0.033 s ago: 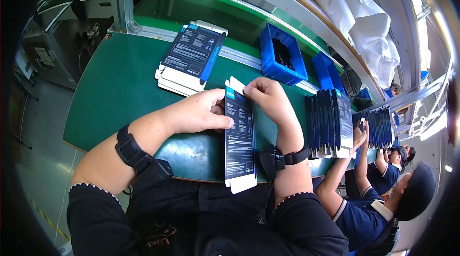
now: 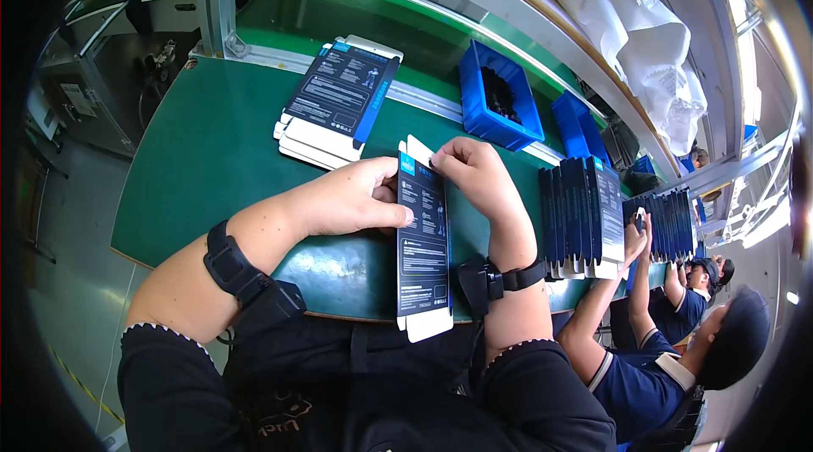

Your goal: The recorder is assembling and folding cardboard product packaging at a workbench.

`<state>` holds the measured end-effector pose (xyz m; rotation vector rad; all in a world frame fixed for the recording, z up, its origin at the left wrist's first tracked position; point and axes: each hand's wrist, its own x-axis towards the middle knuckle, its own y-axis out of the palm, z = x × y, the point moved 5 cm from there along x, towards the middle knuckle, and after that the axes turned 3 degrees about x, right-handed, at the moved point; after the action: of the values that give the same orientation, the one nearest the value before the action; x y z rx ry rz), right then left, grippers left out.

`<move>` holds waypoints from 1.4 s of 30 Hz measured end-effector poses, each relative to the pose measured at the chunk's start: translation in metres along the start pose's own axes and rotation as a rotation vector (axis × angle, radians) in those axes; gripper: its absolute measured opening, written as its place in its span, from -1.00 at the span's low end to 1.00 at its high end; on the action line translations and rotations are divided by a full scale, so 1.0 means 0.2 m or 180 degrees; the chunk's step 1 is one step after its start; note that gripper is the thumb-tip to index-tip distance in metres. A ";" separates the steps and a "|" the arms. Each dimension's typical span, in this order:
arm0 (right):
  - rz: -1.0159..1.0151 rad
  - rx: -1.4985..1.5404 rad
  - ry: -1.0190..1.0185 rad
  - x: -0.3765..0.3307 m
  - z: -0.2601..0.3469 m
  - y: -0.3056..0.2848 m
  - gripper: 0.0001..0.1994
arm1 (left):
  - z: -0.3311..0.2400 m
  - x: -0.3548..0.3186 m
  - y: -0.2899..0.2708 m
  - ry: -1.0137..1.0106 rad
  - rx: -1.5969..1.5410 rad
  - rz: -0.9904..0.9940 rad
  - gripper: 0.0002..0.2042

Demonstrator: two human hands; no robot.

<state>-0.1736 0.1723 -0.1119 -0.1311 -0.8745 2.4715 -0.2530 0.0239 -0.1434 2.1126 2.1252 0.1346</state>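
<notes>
A dark printed carton (image 2: 423,240) with white end flaps stands out over the table's near edge in front of me. My left hand (image 2: 368,194) grips its left side near the upper end, thumb on the printed face and the other fingers partly hidden behind. At the top white flap (image 2: 418,150), my right hand (image 2: 474,168) has curled fingers, with thumb and fingertips pinched against the flap's right edge. Farther back lies a pile of flat cartons (image 2: 343,92) of the same print. A row of upright cartons (image 2: 584,211) stands to the right of my right forearm.
Beyond the green tabletop (image 2: 203,139) runs a green belt (image 2: 356,8) behind a metal rail. A blue bin (image 2: 517,135) holds black items; another blue bin (image 2: 580,126) is beside it. At right, a co-worker (image 2: 652,376) reaches toward more upright cartons (image 2: 669,219).
</notes>
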 end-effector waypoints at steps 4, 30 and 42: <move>-0.0082 -0.0305 0.0216 0.00 0.00 0.00 -0.80 | -0.01 0.00 0.01 0.0073 -0.0111 0.0022 -0.55; -0.0691 -0.0100 -0.0511 -0.04 0.12 0.03 -0.86 | -0.10 -0.02 0.00 0.0304 -0.1150 -0.0100 -0.62; -0.0677 0.0317 -0.0517 -0.08 0.17 0.03 -0.87 | -0.04 0.00 -0.06 0.0326 -0.1448 -0.0536 -0.68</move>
<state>-0.1705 0.1411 -0.0904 0.1904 -0.7849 2.3428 -0.2659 0.0237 -0.1374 1.6928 2.0663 0.6508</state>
